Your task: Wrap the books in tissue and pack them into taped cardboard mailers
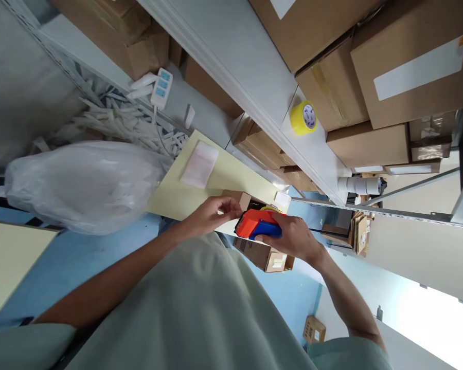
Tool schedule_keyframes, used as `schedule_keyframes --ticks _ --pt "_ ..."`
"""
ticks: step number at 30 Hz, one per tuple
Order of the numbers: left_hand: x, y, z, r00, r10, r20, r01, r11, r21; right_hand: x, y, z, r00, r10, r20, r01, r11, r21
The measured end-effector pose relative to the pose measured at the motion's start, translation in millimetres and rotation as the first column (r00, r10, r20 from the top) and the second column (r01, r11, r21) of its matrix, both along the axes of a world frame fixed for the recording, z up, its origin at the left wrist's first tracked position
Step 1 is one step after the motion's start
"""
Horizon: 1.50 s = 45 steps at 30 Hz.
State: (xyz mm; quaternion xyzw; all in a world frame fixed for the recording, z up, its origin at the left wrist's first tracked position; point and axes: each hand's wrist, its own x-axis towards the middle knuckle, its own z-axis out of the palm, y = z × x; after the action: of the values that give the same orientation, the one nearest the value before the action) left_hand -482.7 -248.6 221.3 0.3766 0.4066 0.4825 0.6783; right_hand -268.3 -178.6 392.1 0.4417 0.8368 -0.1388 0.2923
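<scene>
A red and blue tape dispenser (255,224) is gripped in my right hand (296,236), its dark toothed edge pointing left. Part of a yellow roll shows behind it. My left hand (213,214) is closed in a pinch, thumb and forefinger together close to that toothed edge. Whatever lies between those fingertips is too small to make out. Just behind both hands, a small brown cardboard box (236,195) rests on the pale yellow tabletop (226,172), partly covered by the dispenser.
A flat pinkish-white packet (200,164) lies on the tabletop. Left of it is a large clear plastic bag (88,185). A yellow tape roll (303,118) stands on the shelf (250,77) among cardboard boxes. A power strip (162,88) sits farther back; an opened carton (264,254) is below.
</scene>
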Motion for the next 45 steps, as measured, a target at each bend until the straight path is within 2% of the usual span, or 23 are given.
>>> schedule_keyframes --ticks 4,8,10,12,16,19,22,27,32,35,40,43,45 --pt "23.4 -7.3 -19.6 0.994 0.050 0.102 -0.036 0.990 -0.133 -13.0 7.5 2.3 0.986 -0.064 0.151 0.084 0.989 -0.125" --pt "40.5 -10.0 -41.0 0.982 0.066 0.174 -0.034 0.983 -0.181 -15.5 16.0 12.4 0.968 -0.069 0.241 0.120 0.971 -0.205" --pt "37.0 -8.3 -57.6 0.984 0.125 0.130 -0.095 0.972 -0.216 -8.5 22.6 24.3 0.952 -0.086 0.293 0.151 0.966 -0.208" --pt "28.5 -5.5 -78.6 0.975 0.211 0.074 -0.186 0.948 -0.257 1.3 30.4 39.2 0.927 -0.154 0.342 0.227 0.956 -0.185" --pt "24.6 1.3 -118.9 0.982 0.185 0.033 -0.171 0.952 -0.254 10.2 41.5 60.6 0.882 -0.301 0.364 0.376 0.914 -0.155" --pt "42.5 9.3 -139.6 0.983 0.174 0.055 -0.154 0.953 -0.259 1.4 43.0 59.9 0.875 -0.335 0.350 0.397 0.909 -0.123" --pt "63.7 18.0 -154.9 0.981 0.184 0.069 -0.157 0.946 -0.283 -9.4 43.7 49.2 0.878 -0.336 0.342 0.387 0.917 -0.093" --pt "84.1 27.4 -171.3 0.976 0.210 0.056 -0.183 0.933 -0.310 -13.3 51.5 29.6 0.885 -0.302 0.353 0.349 0.934 -0.075" --pt "95.4 34.7 -177.0 0.970 0.211 0.119 -0.158 0.925 -0.346 -10.1 60.2 18.8 0.889 -0.287 0.358 0.333 0.940 -0.073" --pt "99.0 38.9 -178.7 0.977 0.188 0.097 -0.145 0.930 -0.339 -8.8 61.7 16.9 0.879 -0.313 0.360 0.362 0.929 -0.076" --pt "101.7 38.6 -186.6 0.974 0.216 -0.063 -0.225 0.945 -0.238 -8.4 59.2 16.8 0.879 -0.309 0.364 0.357 0.931 -0.070" --pt "100.4 28.8 -198.3 0.931 0.269 -0.245 -0.323 0.921 -0.216 -8.2 56.7 17.2 0.889 -0.288 0.355 0.331 0.941 -0.065" --pt "97.6 18.3 -203.9 0.894 0.257 -0.366 -0.350 0.912 -0.214 -7.6 54.7 18.0 0.895 -0.276 0.351 0.318 0.946 -0.068"
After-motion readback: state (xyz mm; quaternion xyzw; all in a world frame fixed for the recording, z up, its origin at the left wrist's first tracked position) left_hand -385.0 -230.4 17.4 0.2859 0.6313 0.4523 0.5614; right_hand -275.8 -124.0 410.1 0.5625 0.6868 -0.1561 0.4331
